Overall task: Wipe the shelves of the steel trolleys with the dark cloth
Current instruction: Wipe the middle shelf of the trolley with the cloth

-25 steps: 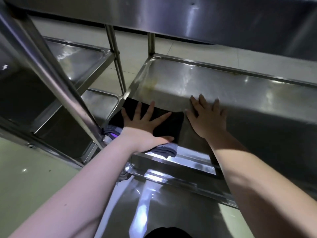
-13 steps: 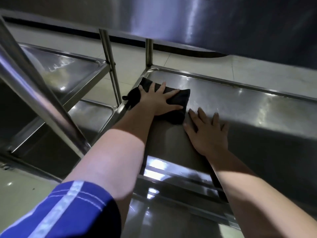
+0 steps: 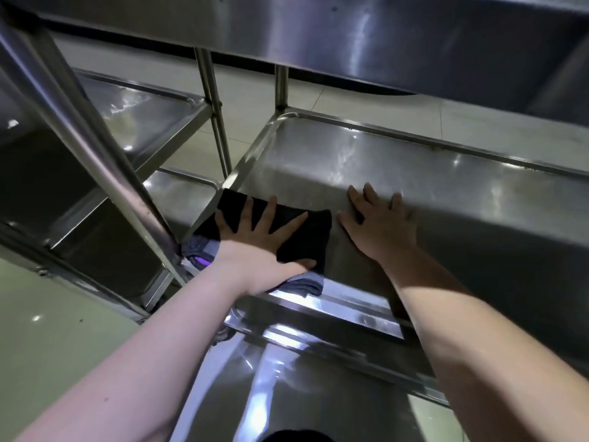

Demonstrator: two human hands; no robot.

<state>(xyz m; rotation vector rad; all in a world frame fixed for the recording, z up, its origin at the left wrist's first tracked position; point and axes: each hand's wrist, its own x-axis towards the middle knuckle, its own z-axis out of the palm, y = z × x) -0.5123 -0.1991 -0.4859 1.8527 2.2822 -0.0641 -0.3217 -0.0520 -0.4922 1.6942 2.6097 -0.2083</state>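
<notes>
Left hand (image 3: 255, 250) flat on the dark cloth (image 3: 306, 231), fingers spread wide, pressing it onto the near-left corner of the steel shelf (image 3: 398, 161). The cloth's paler edge hangs over the front rim. Right hand (image 3: 379, 228) lies flat on bare steel just beside the cloth. A second trolley (image 3: 153, 122) stands to the left, pale floor tiles (image 3: 350, 97) beyond.

The single camera sits on the person's head and looks forward and down, from under the upper shelf (image 3: 350, 33) of a steel trolley (image 3: 281, 87). It is near the middle shelf (image 3: 430, 173), which fills the centre; both forearms (image 3: 165, 346) enter from the lower edge, and a second trolley (image 3: 149, 122) stands at the left.
</notes>
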